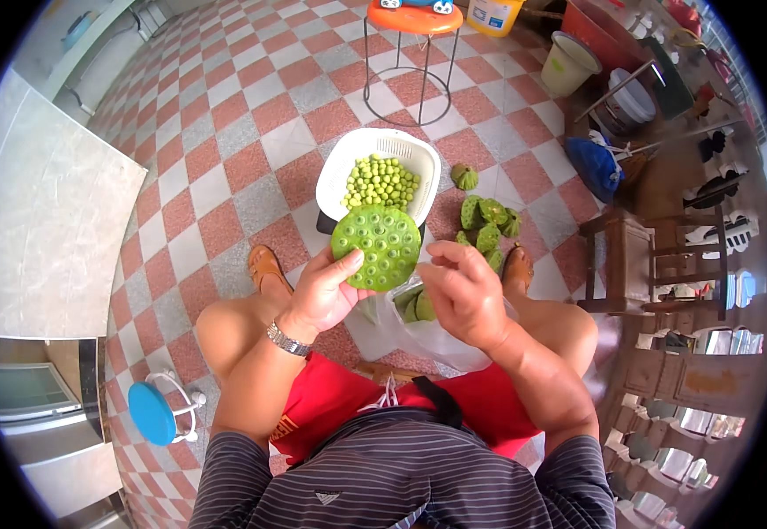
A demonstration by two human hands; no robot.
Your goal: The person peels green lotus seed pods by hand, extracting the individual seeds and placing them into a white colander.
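Green lotus pod (376, 246) sits in left hand (326, 291) grip.

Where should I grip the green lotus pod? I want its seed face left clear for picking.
Grip the lotus pod by its rim and underside from the left, as the left hand does: the flat, hole-dotted face is tilted toward the person, and the right hand sits at its right edge.
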